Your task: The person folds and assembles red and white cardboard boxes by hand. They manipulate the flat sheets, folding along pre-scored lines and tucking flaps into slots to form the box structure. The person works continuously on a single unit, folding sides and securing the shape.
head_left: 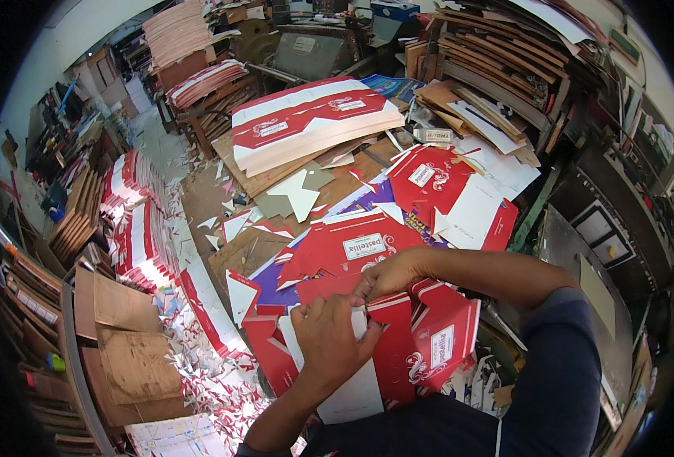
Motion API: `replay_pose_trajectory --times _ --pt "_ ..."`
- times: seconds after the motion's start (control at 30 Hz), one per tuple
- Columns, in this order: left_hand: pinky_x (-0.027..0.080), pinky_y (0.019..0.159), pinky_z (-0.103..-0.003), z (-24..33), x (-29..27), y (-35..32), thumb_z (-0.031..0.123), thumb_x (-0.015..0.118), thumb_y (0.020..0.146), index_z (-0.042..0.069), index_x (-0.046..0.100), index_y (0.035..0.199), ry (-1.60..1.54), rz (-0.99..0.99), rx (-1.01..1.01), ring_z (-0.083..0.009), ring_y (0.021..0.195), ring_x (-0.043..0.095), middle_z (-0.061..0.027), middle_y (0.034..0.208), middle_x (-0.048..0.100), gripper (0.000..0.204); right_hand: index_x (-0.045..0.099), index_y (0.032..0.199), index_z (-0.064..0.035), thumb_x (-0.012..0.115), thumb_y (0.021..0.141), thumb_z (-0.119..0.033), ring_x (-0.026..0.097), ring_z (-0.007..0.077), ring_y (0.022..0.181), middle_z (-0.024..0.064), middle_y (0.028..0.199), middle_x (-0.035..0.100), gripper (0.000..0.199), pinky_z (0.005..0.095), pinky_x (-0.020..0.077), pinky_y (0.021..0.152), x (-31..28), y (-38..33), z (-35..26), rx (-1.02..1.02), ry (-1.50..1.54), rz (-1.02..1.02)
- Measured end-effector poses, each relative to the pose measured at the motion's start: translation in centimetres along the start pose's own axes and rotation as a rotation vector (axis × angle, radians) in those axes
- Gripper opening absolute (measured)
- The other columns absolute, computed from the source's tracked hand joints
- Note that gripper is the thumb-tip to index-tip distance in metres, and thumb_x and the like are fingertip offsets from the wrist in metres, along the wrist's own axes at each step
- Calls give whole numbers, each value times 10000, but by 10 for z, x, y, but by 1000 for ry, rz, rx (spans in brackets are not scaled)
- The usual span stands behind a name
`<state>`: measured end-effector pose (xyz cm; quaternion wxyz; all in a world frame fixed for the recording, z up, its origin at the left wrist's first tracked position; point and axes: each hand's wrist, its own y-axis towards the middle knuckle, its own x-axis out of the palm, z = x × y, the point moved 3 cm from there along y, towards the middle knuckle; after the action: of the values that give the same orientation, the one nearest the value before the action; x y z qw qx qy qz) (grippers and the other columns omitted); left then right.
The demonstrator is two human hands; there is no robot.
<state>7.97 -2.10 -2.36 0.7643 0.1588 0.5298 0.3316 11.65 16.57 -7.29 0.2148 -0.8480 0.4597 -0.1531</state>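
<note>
My left hand is closed over the edge of a stack of red and white printed card blanks that lies close to my body. Just beyond it, my right hand has its fingers curled down at the same notched edge, nearly touching the left. Between the two hands a small white piece shows, partly covered by fingers. Further off on the bench lies another red cut card blank, with a further red blank to its right. Under them a purple printed sheet is partly visible.
A thick stack of uncut red and white sheets stands at the back of the bench. Stacked blanks stand at left, above scraps littering the floor. Wooden boards are piled back right; a metal machine stands at right.
</note>
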Motion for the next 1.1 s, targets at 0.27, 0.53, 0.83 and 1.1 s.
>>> replay_pose_trajectory --times 0.27,0.53,0.83,1.1 --pt "329 794 -426 -13 6 -7 302 795 720 101 615 1019 22 51 -40 -251 826 574 -63 920 630 402 636 1113 -36 521 1043 -327 561 62 652 18 835 616 321 285 592 623 -61 -42 -29 -391 212 866" --pt "416 746 -479 -133 118 -58 346 739 770 97 682 1002 -178 -235 -400 -322 947 672 -120 973 713 345 574 1258 -22 631 897 -154 623 304 975 172 1090 619 389 421 489 933 -16 10 -116 -899 -545 1229" --pt "401 792 -463 -71 70 -7 348 741 770 107 694 972 -65 -148 -337 -310 906 671 -112 936 718 319 543 1329 5 780 854 -320 521 365 1253 242 1338 546 623 441 454 1028 -63 -124 43 -331 -576 2145" --pt "384 797 -455 -87 76 0 310 729 779 123 680 962 16 -130 -386 -292 888 673 -73 895 720 266 533 1269 118 767 801 -236 633 359 1100 247 1200 644 632 447 491 986 -61 -233 305 215 464 2517"
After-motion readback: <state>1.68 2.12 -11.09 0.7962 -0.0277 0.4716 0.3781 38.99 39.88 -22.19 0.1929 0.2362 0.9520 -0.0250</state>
